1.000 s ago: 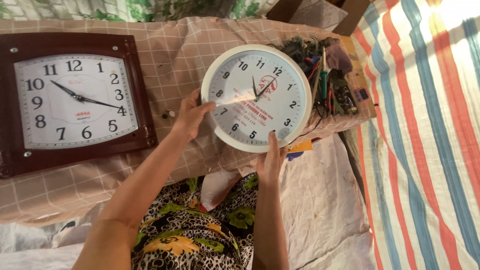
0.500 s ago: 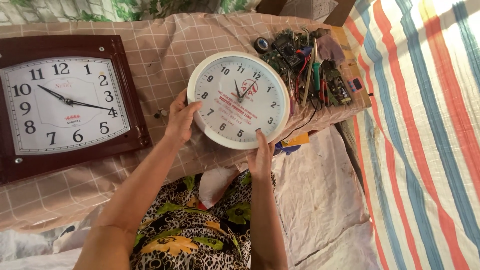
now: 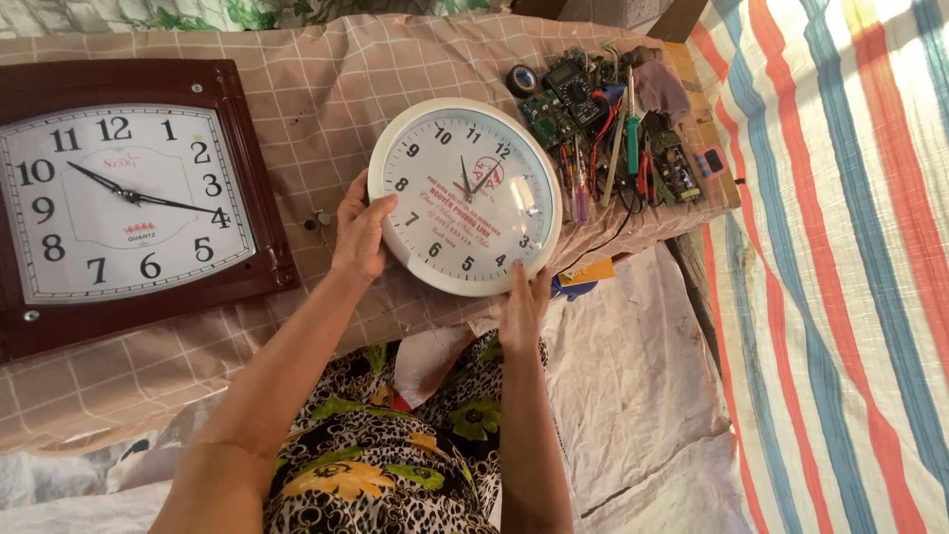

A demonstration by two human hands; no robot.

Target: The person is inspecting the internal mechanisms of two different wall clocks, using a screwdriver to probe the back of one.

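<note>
A low table draped in a pink-brown checked cloth (image 3: 326, 79) carries everything; a striped tarpaulin (image 3: 840, 247) hangs to its right. On the cloth's middle lies a round white plastic wall clock (image 3: 465, 196), face up. The left hand (image 3: 361, 232) grips the clock's left rim, fingers closed on it; the right hand (image 3: 522, 302) clasps its lower edge. Left of this clock rests a dark brown wooden-framed rectangular clock (image 3: 129, 203). Right of it sits a heap of circuit boards and tools (image 3: 613, 129), touching nothing held.
</note>
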